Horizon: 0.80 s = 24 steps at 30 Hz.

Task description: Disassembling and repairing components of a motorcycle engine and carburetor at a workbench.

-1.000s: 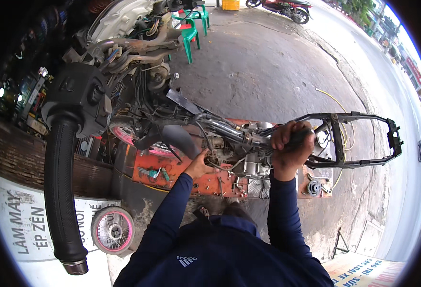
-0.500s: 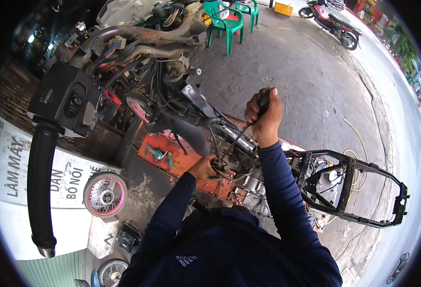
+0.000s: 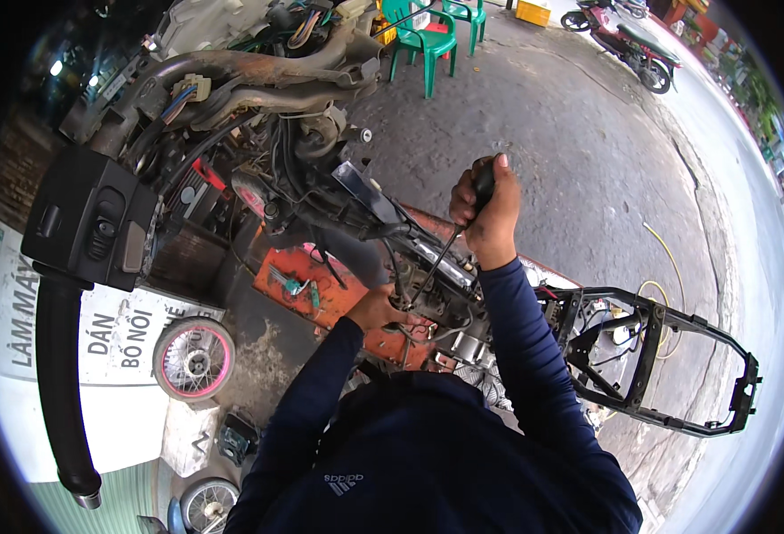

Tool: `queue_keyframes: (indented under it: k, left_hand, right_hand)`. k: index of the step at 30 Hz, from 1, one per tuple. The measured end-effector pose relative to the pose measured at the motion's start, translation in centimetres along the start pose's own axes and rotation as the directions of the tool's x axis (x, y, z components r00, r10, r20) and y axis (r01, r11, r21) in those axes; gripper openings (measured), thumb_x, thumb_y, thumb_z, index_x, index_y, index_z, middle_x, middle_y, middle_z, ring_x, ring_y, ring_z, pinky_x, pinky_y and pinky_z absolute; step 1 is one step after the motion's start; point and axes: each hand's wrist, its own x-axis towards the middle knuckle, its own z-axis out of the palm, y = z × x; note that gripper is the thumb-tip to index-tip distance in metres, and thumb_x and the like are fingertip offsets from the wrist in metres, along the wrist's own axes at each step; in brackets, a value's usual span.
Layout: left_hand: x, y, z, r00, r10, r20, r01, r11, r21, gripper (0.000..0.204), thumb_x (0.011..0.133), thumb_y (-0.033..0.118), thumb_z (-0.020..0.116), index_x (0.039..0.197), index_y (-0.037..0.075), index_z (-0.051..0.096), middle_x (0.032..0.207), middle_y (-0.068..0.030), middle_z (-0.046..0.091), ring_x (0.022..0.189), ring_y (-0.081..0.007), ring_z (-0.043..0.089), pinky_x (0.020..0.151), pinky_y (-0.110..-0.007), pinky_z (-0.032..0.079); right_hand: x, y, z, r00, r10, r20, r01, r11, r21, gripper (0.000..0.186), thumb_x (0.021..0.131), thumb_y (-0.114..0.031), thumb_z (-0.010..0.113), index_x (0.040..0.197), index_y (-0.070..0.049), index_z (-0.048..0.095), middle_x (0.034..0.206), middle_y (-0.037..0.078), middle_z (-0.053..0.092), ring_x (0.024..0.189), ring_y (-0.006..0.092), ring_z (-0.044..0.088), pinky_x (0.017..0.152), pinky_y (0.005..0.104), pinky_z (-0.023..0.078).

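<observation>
My right hand (image 3: 496, 214) is wrapped round the black handle of a screwdriver (image 3: 443, 252). Its long shaft slants down and left into the engine area of a stripped motorbike. My left hand (image 3: 376, 309) is beside the shaft's lower end, thumb stretched along the engine parts (image 3: 445, 307) and fingers curled round something I cannot make out. The screwdriver's tip is hidden among dark parts and hoses. Ahead lies the bike's bare black frame (image 3: 392, 218), and its rear subframe (image 3: 637, 356) reaches out to the right.
An orange lift platform (image 3: 321, 294) under the bike carries small tools (image 3: 294, 285). At the left hang a black handlebar grip (image 3: 61, 383) and switch box (image 3: 89, 222). A pink-rimmed wheel (image 3: 230, 356) leans by a sign. Green chairs (image 3: 429, 44) and a parked motorbike (image 3: 632, 44) stand farther off.
My view has shifted slightly, so the handlebar sits farther left. The left thumb now stretches farther out over the engine parts. The right hand keeps its grip on the screwdriver.
</observation>
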Motion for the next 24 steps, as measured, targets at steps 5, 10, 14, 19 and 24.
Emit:
queue_keyframes:
  k: [5,10,14,19,24]
  left_hand:
    - [0.9,0.4,0.2,0.998,-0.064,0.012,0.061,0.983,0.175,0.045,0.068,0.034,0.088,0.078,0.003,0.058,0.069,-0.0022,0.057,0.071,-0.0135,0.057,0.07,-0.029,0.047]
    - [1.3,-0.3,1.2,0.999,-0.032,-0.028,0.033,0.999,0.014,0.041,0.076,0.034,0.082,0.08,-0.002,0.062,0.068,-0.0115,0.062,0.066,-0.0202,0.062,0.065,-0.035,0.048]
    - [1.6,-0.3,1.7,0.997,0.034,-0.076,-0.029,0.997,0.068,0.031,0.083,0.029,0.073,0.084,-0.002,0.066,0.067,-0.0127,0.064,0.063,-0.0236,0.062,0.064,-0.037,0.048]
    - [1.7,-0.6,1.7,0.992,0.045,-0.12,-0.032,0.994,0.105,0.03,0.083,0.027,0.074,0.085,-0.002,0.067,0.067,-0.0132,0.064,0.064,-0.0245,0.064,0.066,-0.037,0.05]
    - [1.6,-0.3,0.9,0.976,0.216,-0.009,-0.212,0.963,0.167,0.039,0.067,0.027,0.087,0.087,0.001,0.065,0.082,-0.0117,0.067,0.078,-0.0223,0.065,0.073,-0.036,0.05]
  right_hand:
    - [0.2,0.7,-0.5,1.0,-0.023,0.001,0.023,1.0,0.009,0.045,0.094,-0.057,0.047,0.082,-0.014,0.044,0.057,0.002,0.038,0.041,0.0116,0.031,0.039,0.0277,0.024]
    - [0.0,0.4,-0.4,0.999,-0.036,0.006,0.035,0.996,0.082,0.045,0.099,-0.049,0.046,0.08,-0.009,0.042,0.057,0.004,0.04,0.04,0.0117,0.036,0.037,0.0267,0.029]
    - [-0.2,0.2,-0.4,0.998,-0.053,0.025,0.051,0.996,0.076,0.044,0.099,-0.049,0.046,0.082,-0.009,0.041,0.057,0.004,0.04,0.04,0.0113,0.036,0.038,0.0267,0.03]
    - [-0.5,0.1,0.2,0.996,-0.081,0.046,0.078,0.995,0.063,0.044,0.099,-0.048,0.045,0.084,-0.008,0.042,0.057,0.004,0.04,0.041,0.0109,0.036,0.038,0.0264,0.029]
    - [-0.9,0.4,0.9,0.994,-0.098,0.057,0.103,0.991,-0.091,0.047,0.094,-0.057,0.046,0.085,-0.012,0.042,0.057,0.002,0.036,0.04,0.01,0.03,0.038,0.0264,0.025]
